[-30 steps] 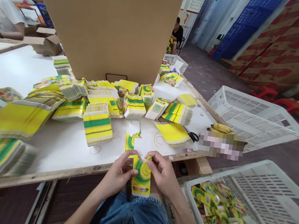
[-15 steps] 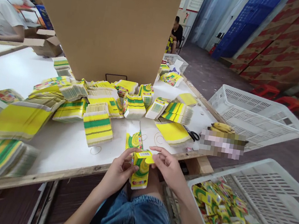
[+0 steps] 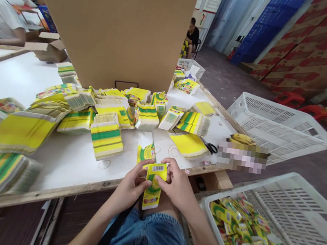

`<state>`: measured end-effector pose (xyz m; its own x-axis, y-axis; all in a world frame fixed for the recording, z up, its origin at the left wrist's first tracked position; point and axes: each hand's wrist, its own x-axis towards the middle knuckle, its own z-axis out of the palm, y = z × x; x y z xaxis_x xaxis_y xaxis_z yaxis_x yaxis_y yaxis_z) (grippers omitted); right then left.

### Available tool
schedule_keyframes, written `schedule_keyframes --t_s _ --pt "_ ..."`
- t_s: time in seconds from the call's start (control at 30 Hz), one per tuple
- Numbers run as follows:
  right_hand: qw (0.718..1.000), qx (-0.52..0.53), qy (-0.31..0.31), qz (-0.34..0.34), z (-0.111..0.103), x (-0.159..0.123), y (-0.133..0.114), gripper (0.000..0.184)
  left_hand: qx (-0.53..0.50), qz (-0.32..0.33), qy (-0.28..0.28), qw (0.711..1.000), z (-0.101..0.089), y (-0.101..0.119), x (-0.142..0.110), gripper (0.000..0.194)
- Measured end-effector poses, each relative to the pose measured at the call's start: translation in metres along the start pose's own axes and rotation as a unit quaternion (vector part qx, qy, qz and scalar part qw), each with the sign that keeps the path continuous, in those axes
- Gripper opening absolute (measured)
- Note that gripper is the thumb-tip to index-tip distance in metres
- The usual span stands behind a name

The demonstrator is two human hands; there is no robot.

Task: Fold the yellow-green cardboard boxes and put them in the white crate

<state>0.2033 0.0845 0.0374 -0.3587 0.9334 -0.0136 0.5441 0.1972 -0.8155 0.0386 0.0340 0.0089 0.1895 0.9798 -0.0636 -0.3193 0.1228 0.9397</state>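
Note:
Above my lap, at the table's front edge, both hands hold a yellow and green printed card package (image 3: 151, 198) with a barcode on its top flap. My left hand (image 3: 134, 182) pinches its left side, thumb in front. My right hand (image 3: 176, 184) grips the right side, its thumb pressed on the front and its other fingers behind. Just beyond lies another printed card (image 3: 145, 152) with a white end. Stacks of flat yellow and green cards (image 3: 106, 140) stand farther back.
A tall brown cardboard box (image 3: 110, 27) stands behind the stacks. Black-handled scissors (image 3: 211, 147) and bananas (image 3: 242, 139) lie at the right. A white crate (image 3: 302, 202) at my right holds many packages; another white crate (image 3: 284, 125) is behind it. Two people sit farther off.
My right hand has moved left and closer to the package, its thumb now on the front. The barcode flap, raised before, now lies flat against the front.

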Motion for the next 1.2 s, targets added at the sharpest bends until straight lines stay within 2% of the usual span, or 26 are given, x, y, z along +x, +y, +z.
schedule_keyframes --t_s 0.13,0.27,0.37,0.43,0.5,0.57,0.63,0.7,0.73,0.8,0.9,1.0,1.1,1.2 --pt "1.0 -0.014 0.026 0.005 -0.002 0.001 -0.002 0.032 0.007 0.002 0.016 1.0 0.0 0.002 0.0 0.049" --pt "0.995 0.095 -0.004 -0.034 -0.005 0.004 0.004 0.026 -0.038 0.0 0.019 0.999 -0.003 0.005 0.001 0.048" --pt "0.983 0.182 0.01 -0.035 -0.001 0.003 0.009 0.021 -0.037 0.002 0.015 0.999 0.002 0.006 0.002 0.048" --pt "0.98 0.195 0.022 -0.026 -0.004 -0.003 0.01 0.02 -0.019 0.003 0.016 1.0 0.008 0.005 0.003 0.048" --pt "0.99 0.126 0.062 -0.024 -0.02 -0.014 0.01 0.019 0.025 0.009 0.018 0.999 0.012 0.004 0.005 0.047" --pt "0.989 -0.012 0.144 -0.029 -0.047 -0.028 0.012 0.019 0.118 0.029 0.039 0.992 0.009 0.003 0.008 0.046" --pt "0.958 -0.154 0.238 -0.028 -0.075 -0.039 0.017 0.022 0.238 0.046 0.083 0.967 -0.001 0.0 0.012 0.042" --pt "0.934 -0.22 0.28 -0.018 -0.089 -0.04 0.023 0.027 0.332 0.048 0.124 0.934 -0.014 -0.005 0.015 0.038" --pt "0.936 -0.221 0.273 -0.012 -0.087 -0.036 0.025 0.029 0.36 0.048 0.133 0.922 -0.02 -0.009 0.017 0.036" --pt "0.961 -0.175 0.213 0.002 -0.066 -0.019 0.029 0.027 0.387 0.05 0.135 0.911 -0.027 -0.016 0.02 0.033" --pt "0.989 -0.084 0.106 0.065 -0.011 0.019 0.031 0.023 0.396 0.054 0.127 0.908 -0.03 -0.022 0.021 0.028" --pt "0.99 -0.055 0.079 0.101 0.035 0.051 0.031 0.025 0.409 0.049 0.121 0.903 -0.029 -0.021 0.02 0.025" --pt "0.988 -0.031 0.079 0.13 0.053 0.068 0.034 0.024 0.426 0.04 0.109 0.897 -0.028 -0.018 0.019 0.027" --pt "0.988 0.005 0.077 0.137 0.055 0.073 0.038 0.015 0.438 0.033 0.103 0.892 -0.027 -0.017 0.018 0.03"
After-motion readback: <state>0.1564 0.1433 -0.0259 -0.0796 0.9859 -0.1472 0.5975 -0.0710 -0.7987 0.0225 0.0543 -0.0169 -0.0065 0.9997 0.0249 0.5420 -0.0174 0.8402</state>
